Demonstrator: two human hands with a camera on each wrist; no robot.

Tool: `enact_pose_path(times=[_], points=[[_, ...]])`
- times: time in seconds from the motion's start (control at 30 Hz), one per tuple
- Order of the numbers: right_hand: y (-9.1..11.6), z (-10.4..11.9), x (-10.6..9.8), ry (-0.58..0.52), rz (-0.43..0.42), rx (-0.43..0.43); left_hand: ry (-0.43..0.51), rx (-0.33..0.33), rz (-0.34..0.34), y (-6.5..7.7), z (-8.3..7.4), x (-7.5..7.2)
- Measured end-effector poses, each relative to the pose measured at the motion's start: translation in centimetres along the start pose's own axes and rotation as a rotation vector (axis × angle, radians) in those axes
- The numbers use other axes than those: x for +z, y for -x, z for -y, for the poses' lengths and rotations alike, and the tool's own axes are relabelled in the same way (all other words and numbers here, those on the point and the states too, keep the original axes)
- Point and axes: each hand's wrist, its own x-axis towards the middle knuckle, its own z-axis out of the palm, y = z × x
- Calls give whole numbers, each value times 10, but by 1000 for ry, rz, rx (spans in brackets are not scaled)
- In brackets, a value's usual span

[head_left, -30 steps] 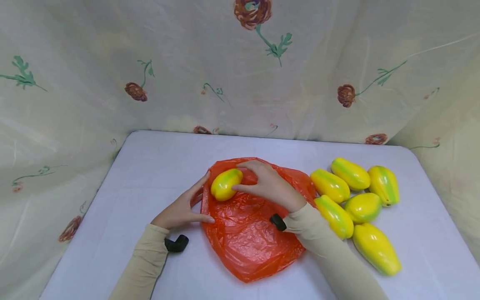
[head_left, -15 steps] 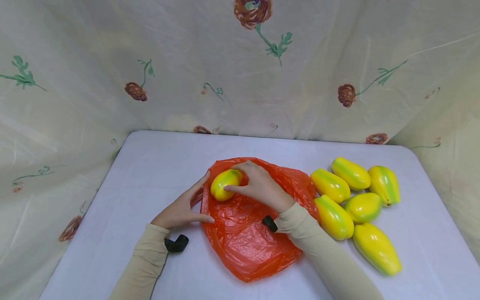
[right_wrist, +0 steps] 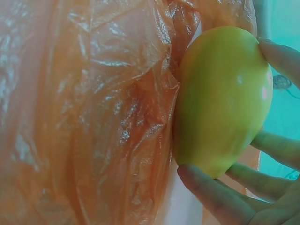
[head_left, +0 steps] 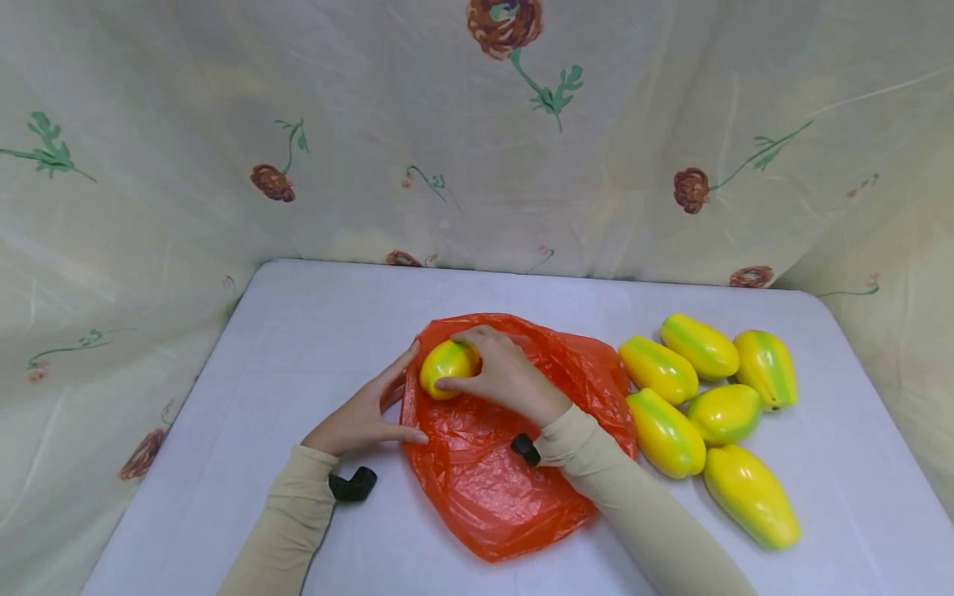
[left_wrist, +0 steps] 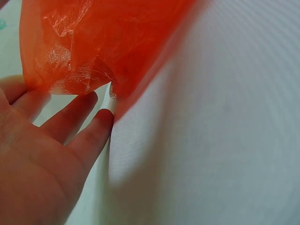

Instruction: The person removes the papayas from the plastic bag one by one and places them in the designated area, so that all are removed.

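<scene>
In the head view a red plastic bag (head_left: 507, 497) lies flat on the table. On its upper left part rests a yellow papaya (head_left: 441, 370) with green streaks. My right hand (head_left: 501, 372) grips this papaya, thumb on the near side and fingers over the far side. The right wrist view shows the papaya (right_wrist: 222, 101) between thumb and fingertips, beside the crinkled bag (right_wrist: 117, 117). My left hand (head_left: 365, 418) is spread at the bag's left edge, its thumb over the rim. The left wrist view has its extended fingers (left_wrist: 89, 140) touching the bag (left_wrist: 108, 42).
Several more yellow-green papayas (head_left: 740, 497) lie in a group to the right of the bag, some touching one another. The white-covered table (head_left: 320, 314) ends at a flower-patterned curtain (head_left: 358, 124) behind and at the sides.
My right hand has moved left along the papaya and now wraps further round it. The papaya has hardly moved. My left hand and the bag's left edge look the same.
</scene>
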Motion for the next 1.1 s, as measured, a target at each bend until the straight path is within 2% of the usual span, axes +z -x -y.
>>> enact_pose_path(times=[0.43, 0.73, 0.93, 1.1], points=[[-4, -4, -1, -66, 47, -34, 1, -1, -1, 1, -2, 1], [-5, -5, 5, -135, 10, -37, -12, -5, -4, 1, -1, 0], [-4, -5, 3, -135, 10, -21, -7, -4, -4, 1, -1, 0], [-2, -8, -1, -125, 17, -40, -7, -7, -10, 1, -1, 1]])
